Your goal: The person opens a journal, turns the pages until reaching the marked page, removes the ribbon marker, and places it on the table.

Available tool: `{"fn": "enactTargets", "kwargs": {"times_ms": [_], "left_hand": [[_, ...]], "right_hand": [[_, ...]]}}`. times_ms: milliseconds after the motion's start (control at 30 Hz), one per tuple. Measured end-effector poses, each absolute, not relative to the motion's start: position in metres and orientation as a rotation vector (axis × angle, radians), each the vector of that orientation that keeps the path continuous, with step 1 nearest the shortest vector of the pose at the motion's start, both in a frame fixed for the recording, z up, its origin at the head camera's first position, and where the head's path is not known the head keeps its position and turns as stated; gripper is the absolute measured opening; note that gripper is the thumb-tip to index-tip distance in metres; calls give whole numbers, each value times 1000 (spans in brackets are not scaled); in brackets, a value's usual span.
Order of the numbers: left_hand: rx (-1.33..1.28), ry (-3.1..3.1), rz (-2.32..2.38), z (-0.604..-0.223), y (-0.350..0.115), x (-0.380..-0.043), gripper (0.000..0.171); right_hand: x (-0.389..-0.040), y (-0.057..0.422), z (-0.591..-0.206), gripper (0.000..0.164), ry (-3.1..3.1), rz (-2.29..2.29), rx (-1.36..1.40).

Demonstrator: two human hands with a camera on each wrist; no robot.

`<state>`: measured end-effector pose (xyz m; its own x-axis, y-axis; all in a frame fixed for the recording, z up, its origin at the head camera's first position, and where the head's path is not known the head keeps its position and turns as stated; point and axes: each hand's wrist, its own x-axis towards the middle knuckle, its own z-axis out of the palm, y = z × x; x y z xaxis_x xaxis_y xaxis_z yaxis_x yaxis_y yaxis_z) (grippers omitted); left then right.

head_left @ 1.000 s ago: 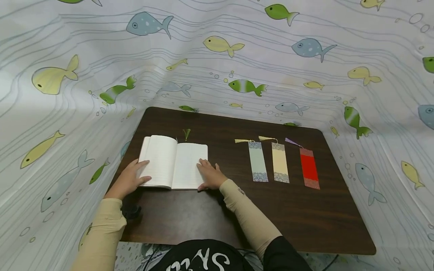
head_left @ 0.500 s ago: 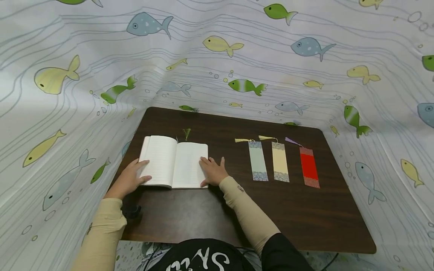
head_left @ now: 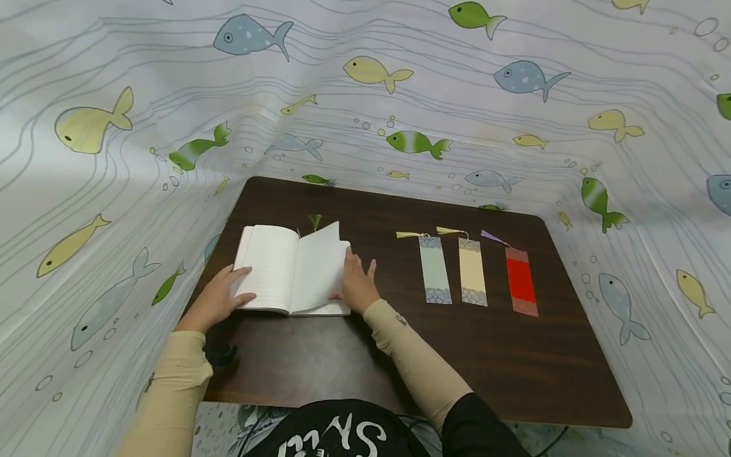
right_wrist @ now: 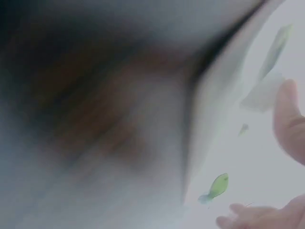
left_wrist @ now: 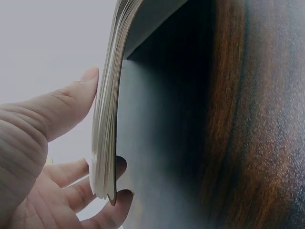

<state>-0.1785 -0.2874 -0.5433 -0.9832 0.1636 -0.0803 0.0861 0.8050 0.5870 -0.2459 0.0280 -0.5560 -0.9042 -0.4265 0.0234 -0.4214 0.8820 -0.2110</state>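
Note:
An open notebook [head_left: 268, 260] with a lined left page and blank right side lies on the brown table's left half. My left hand [head_left: 216, 299] grips its left edge; in the left wrist view the thumb [left_wrist: 76, 102] presses the page while fingertips curl round the page edges. At the right edge, my right hand [head_left: 356, 282] has its fingers spread beside a lifted page [head_left: 320, 266], which slants up over the page below. In the right wrist view its thumb and fingers stand apart. A green tassel [head_left: 315, 221] sticks out above the notebook.
To the right lie three tasselled bookmarks: a pale green one [head_left: 435, 270], a cream one [head_left: 473, 271] and a red one [head_left: 521, 280]. The dark table [head_left: 434, 368] is surrounded by a white fish-print curtain [head_left: 445, 95].
My right hand slid outward to the notebook's right edge, and a right-hand page has since risen off the stack, tilting leftward. My left hand has kept its grip in place.

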Motion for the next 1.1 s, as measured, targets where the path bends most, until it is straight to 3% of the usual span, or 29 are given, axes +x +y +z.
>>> {"fn": "enactTargets", "kwargs": {"times_ms": [233,500,700,833,933,1100], "left_hand": [[143,2863,1008,-541,-285,-177,56],[87,2841,1125,-537,-283,-181,65],[32,2811,1163,-534,-287,-182,68],[15,2802,1171,-535,-290,-182,72],[33,2817,1142,-537,-292,-183,73],[49,2832,1120,-539,-295,-184,68]], "right_hand": [[-226,-5,-543,108,2428,-1228,-945],[-215,-42,-552,81,2365,-911,-1256],[-223,-48,-551,57,2358,-860,-1268],[-228,-41,-551,42,2449,-1053,-1132],[-232,-32,-552,31,2708,-1170,-843],[-239,-24,-552,36,2911,-900,-317]]}}
